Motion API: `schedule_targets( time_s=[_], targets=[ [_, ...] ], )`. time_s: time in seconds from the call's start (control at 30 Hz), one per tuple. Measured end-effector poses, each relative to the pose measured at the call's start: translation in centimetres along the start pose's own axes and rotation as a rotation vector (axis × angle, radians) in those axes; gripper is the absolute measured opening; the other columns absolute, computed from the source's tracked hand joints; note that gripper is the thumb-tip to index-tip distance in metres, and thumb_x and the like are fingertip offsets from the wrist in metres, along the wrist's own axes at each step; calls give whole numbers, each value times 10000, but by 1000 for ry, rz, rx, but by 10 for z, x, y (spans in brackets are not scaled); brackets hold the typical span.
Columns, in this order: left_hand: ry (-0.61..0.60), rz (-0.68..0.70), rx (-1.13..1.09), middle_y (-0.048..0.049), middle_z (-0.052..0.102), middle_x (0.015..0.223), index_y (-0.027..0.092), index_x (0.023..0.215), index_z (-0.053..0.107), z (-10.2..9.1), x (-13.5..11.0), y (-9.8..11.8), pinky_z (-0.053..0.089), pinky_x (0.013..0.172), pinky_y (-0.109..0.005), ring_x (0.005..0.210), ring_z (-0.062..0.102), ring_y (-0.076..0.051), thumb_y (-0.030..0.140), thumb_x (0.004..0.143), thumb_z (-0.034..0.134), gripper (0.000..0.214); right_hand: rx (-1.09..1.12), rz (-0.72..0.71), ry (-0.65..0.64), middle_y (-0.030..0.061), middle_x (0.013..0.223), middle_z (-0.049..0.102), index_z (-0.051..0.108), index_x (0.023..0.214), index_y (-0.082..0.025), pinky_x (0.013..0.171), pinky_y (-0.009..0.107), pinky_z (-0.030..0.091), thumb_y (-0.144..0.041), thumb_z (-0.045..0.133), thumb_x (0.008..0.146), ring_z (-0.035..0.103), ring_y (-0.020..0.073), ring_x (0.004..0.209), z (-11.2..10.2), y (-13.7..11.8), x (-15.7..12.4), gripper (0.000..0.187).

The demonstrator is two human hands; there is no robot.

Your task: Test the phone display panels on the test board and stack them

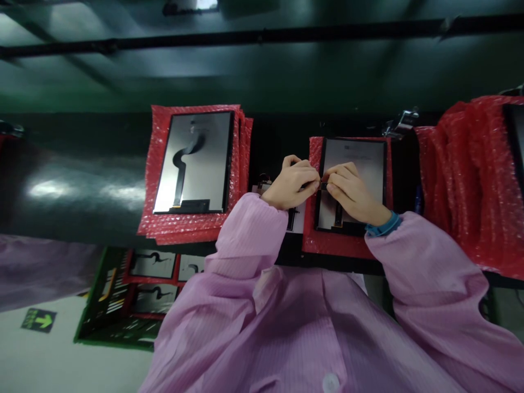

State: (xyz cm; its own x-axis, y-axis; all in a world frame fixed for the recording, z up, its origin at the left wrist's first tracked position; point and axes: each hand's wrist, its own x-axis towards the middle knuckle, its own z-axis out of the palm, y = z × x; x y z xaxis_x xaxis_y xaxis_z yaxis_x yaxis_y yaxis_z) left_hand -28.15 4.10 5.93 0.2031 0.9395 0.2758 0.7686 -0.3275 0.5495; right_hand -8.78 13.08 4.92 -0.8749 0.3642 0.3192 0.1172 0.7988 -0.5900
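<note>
Right in front of the person, a display panel (371, 170) lies flat, silvery back up, on a red bubble-wrap sheet (350, 245). Over its nine o'clock edge the two hands meet. The right hand (355, 192) is closed, thumb and fingertips pinching a small dark strip (323, 186). The left hand (291, 184) has its fingers curled and its tips brought close to the same strip; whether it grips anything, I cannot tell. A teal band (383, 225) circles the right wrist.

Just off the panel, at eight o'clock, a white sheet (298, 219) shows below the left hand. Out at nine o'clock, a second panel (210, 174) tops a pile of red wrap (188, 222), a dark ribbon cable (180, 177) snaking across it. At one o'clock sits a shiny metal clip (402, 123); at three, a thick stack of red bubble bags (454, 191). Lower down, at eight o'clock, a green crate (114, 343) holds more wrapped panels (154, 299), with another person's sleeve (45, 267) reaching in beyond it.
</note>
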Motion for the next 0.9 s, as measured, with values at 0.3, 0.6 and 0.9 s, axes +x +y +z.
schedule_targets(
  time_s=[0.3, 0.6, 0.9],
  targets=[
    [-39, -20, 15, -6, 677, 795, 193, 782, 601, -1, 0, -1, 293, 1009, -446, 853, 596, -187, 255, 962, 433, 254, 22, 1, -21, 85, 1085, 649, 564, 892, -219, 969, 470, 398, -374, 350, 1050, 491, 249, 1037, 0, 1, 0, 308],
    [35, -18, 29, 5, 686, 785, 199, 800, 645, 2, -1, -1, 279, 974, -438, 840, 581, -183, 294, 986, 497, 256, 23, -18, -9, 92, 1122, 658, 586, 907, -215, 975, 475, 399, -363, 377, 1045, 503, 253, 1063, -2, 2, 0, 291],
    [59, -48, 15, 4, 661, 773, 202, 773, 632, 0, 0, 4, 282, 953, -442, 860, 552, -198, 314, 941, 536, 224, 44, 3, -5, 91, 1140, 661, 591, 905, -231, 992, 493, 405, -398, 386, 1038, 509, 260, 1078, -2, -1, 0, 297]
  ],
)
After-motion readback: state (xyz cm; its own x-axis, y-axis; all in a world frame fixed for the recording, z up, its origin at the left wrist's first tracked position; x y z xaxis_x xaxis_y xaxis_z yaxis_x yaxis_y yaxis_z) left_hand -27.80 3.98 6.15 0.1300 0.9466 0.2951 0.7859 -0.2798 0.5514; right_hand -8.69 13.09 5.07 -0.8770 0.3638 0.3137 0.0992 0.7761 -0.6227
